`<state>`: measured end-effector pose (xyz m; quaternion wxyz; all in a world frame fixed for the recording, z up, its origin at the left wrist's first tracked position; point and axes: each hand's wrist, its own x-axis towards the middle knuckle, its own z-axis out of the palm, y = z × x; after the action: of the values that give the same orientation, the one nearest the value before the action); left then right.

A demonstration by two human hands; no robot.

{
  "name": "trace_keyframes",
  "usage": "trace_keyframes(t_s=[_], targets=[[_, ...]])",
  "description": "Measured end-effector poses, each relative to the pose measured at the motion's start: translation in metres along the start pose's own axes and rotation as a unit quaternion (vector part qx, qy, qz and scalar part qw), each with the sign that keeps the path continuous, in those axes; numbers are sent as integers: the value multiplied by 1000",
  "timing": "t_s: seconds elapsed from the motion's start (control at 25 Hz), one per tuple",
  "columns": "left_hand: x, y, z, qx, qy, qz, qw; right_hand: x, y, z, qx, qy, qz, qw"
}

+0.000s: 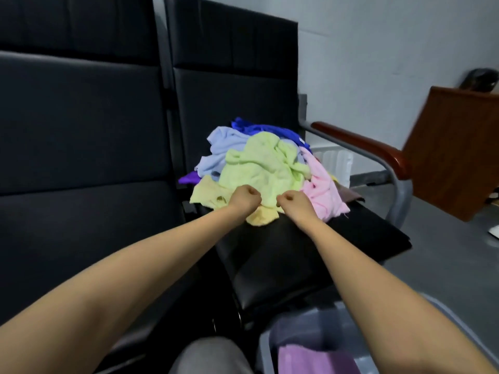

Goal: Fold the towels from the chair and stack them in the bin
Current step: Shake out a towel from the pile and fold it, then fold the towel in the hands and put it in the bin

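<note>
Green towel [264, 166]: crumpled, topmost on the towel pile [216, 155] at the back of the chair seat [297, 252]. Its near edge runs left to right under both fists. Left hand [244, 198], right hand [293, 202]: equally near, side by side, fingers curled tight, apparently pinching that edge. Bin [264, 346]: below the seat's front, one folded purple towel [310, 357] inside.

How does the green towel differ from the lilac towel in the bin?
The green towel lies crumpled on the chair; the lilac towel lies flat in the bin. The left hand and right hand grip the green towel; nothing touches the lilac towel. Both are pale, soft cloths.
</note>
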<state>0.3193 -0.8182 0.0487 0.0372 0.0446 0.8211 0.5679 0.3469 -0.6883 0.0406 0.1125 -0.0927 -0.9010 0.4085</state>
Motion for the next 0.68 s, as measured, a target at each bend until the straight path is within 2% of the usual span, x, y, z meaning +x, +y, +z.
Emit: trace_keyframes(t_s=[0.08, 0.12, 0.2, 0.28, 0.4, 0.52, 0.6, 0.68], targets=[[34, -16, -7, 191, 40, 48, 980, 22, 1, 9, -32, -6, 1, 999], [47, -24, -8, 272, 33, 29, 961, 30, 3, 15, -47, -18, -7, 999], [64, -38, -6, 352, -3, -77, 933, 48, 5, 32, -85, -38, -33, 995], [72, -46, -1, 358, 12, -119, 926, 61, 8, 50, -134, -74, -52, 987], [74, -55, -8, 294, 101, -30, 950, 70, 7, 71, -146, -129, -41, 980], [65, -67, -18, 235, 116, 40, 964, 70, 4, 77, -150, -122, -32, 981], [64, -68, -17, 241, 148, 72, 956, 70, 2, 75, -180, -105, -33, 978], [75, -57, -12, 244, 181, 143, 942, 71, 1, 72, -166, -62, -33, 984]])
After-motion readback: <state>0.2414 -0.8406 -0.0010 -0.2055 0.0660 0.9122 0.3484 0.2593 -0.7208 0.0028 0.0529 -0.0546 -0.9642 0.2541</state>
